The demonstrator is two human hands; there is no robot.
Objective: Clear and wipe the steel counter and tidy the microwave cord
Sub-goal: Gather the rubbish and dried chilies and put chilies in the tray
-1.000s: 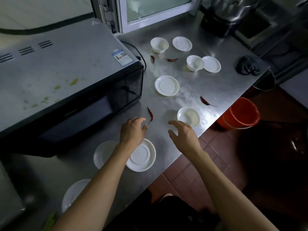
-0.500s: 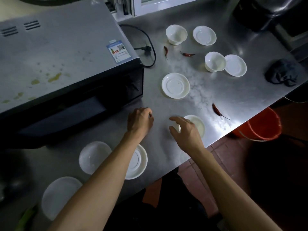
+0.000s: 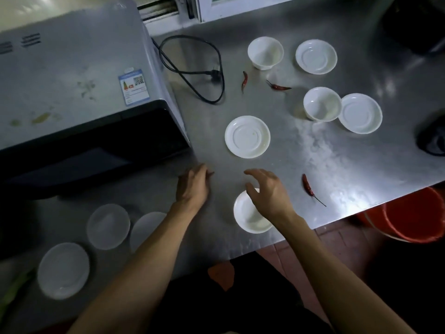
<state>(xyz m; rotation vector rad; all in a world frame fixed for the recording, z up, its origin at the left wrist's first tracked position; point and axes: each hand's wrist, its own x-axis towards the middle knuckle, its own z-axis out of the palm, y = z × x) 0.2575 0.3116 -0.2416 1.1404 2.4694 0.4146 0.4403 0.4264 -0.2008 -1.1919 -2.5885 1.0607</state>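
Note:
The steel counter (image 3: 313, 153) holds a microwave (image 3: 72, 92) at the left, its black cord (image 3: 192, 75) lying looped and unplugged beside it. White saucers (image 3: 247, 136) and bowls (image 3: 265, 52) are scattered about, with red chilies (image 3: 308, 186) between them. My left hand (image 3: 192, 184) lies curled on the counter by the microwave's front corner, and a red chili tip (image 3: 212, 174) pokes out from its fingers. My right hand (image 3: 267, 191) hovers with spread fingers over a white bowl (image 3: 248, 218) near the front edge.
Three more saucers (image 3: 108, 226) lie at the front left. A dark cloth (image 3: 433, 138) sits at the right edge and a dark pot (image 3: 414, 20) at the back right. An orange bucket (image 3: 414, 218) stands on the tiled floor below the counter.
My left hand has closed over the chili that lay by the microwave's corner. My right hand has stayed over the near bowl. The view has shifted toward the counter.

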